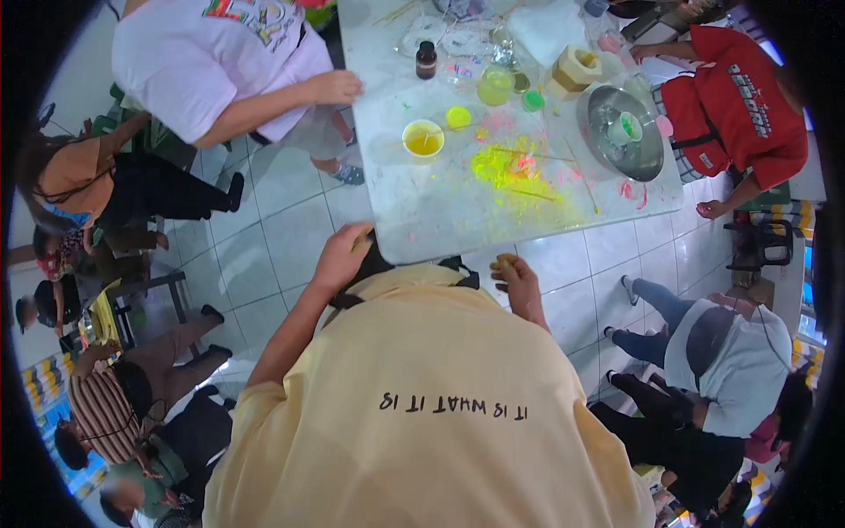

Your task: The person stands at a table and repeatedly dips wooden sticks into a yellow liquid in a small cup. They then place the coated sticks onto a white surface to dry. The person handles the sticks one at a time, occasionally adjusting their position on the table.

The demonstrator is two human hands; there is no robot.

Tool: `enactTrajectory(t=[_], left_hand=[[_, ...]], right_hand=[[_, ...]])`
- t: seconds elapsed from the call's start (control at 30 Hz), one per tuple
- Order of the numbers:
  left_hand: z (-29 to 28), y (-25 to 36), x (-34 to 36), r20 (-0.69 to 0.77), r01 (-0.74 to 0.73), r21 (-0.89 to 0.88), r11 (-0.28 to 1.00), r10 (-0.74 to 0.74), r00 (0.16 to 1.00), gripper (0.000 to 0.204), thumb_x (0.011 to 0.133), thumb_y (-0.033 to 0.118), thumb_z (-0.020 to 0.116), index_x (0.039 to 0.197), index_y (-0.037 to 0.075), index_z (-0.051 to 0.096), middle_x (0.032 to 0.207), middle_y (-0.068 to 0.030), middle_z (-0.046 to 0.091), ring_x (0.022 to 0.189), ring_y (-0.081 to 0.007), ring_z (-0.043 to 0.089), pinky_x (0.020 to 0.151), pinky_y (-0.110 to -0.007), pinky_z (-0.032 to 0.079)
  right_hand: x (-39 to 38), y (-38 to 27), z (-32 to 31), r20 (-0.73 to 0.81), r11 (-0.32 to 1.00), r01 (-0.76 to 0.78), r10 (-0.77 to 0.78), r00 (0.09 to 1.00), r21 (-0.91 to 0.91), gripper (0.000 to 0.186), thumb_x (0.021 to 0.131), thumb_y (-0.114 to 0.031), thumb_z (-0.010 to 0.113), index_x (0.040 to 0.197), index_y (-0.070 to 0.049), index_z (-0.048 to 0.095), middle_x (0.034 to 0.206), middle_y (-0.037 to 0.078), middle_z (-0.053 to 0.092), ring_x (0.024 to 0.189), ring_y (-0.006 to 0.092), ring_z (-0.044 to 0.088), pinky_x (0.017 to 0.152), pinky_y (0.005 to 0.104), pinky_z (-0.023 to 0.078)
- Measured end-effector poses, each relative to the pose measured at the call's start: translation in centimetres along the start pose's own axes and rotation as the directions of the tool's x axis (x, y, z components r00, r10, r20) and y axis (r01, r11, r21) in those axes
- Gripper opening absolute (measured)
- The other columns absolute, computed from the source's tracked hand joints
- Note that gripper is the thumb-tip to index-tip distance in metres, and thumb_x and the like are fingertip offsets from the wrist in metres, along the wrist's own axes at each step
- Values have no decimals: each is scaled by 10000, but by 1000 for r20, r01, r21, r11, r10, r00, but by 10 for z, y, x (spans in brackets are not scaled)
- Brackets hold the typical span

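Near the table's front-left corner, my left hand (343, 257) has its fingers closed; what is in them, if anything, is hidden. My right hand (516, 283), just off the front edge, has loosely curled fingers somewhat apart, with yellowish smears at the tips. On the white table (414, 211) lie yellow and pink powder (506, 172) with thin sticks, a cup of yellow liquid (423, 138), a yellow lid (459, 118) and a brown bottle (426, 60).
A steel bowl (607, 141) holding a cup and a hexagonal mold (574, 72) are at the right. A person in white (211, 70) stands at the left edge, another in red (739, 114) at the right. Other people and a black chair (761, 246) are around.
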State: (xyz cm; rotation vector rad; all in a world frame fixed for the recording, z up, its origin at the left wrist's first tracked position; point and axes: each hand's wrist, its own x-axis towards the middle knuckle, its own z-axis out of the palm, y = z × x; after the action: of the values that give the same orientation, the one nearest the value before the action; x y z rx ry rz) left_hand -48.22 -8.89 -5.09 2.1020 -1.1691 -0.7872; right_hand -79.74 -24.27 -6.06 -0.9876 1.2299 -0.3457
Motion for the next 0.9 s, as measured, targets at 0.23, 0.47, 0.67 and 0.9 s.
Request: enactTrajectory(t=[0.23, 0.47, 0.67, 0.9], left_hand=[[18, -132, -89, 163, 394, 279, 876, -447, 879, 342, 828, 190, 583, 1140, 54, 618, 1081, -212, 650, 1023, -388, 617, 884, -441, 494], [63, -225, -172, 254, 692, 169, 702, -709, 658, 365, 852, 288, 564, 1139, 71, 627, 1104, -217, 648, 1062, -388, 608, 903, -452, 489], [69, -225, -162, 260, 680, 177, 711, -700, 665, 366, 853, 293, 563, 1138, 73, 629, 1107, -216, 648, 1065, -387, 607, 904, -452, 489], [72, -226, -135, 273, 622, 218, 752, -659, 701, 367, 855, 300, 563, 1137, 76, 630, 1110, -214, 648, 1069, -386, 606, 906, -452, 488]], right_hand=[[11, 8, 15, 86, 980, 156, -146, 986, -127, 271, 910, -133, 601, 1144, 4, 608, 963, 82, 677, 854, 164, 619, 780, 288, 493], [28, -11, 30, 148, 852, 398, -369, 917, -340, 231, 907, -145, 622, 1092, -9, 644, 978, 140, 700, 857, 196, 669, 787, 315, 521], [28, -18, 39, 206, 849, 397, -343, 916, -350, 242, 913, -108, 636, 1117, 21, 617, 999, 95, 689, 903, 135, 631, 825, 272, 502], [24, -8, 36, 182, 857, 413, -374, 910, -308, 250, 894, -122, 621, 1107, 9, 627, 1015, 186, 680, 900, 276, 666, 809, 345, 516]])
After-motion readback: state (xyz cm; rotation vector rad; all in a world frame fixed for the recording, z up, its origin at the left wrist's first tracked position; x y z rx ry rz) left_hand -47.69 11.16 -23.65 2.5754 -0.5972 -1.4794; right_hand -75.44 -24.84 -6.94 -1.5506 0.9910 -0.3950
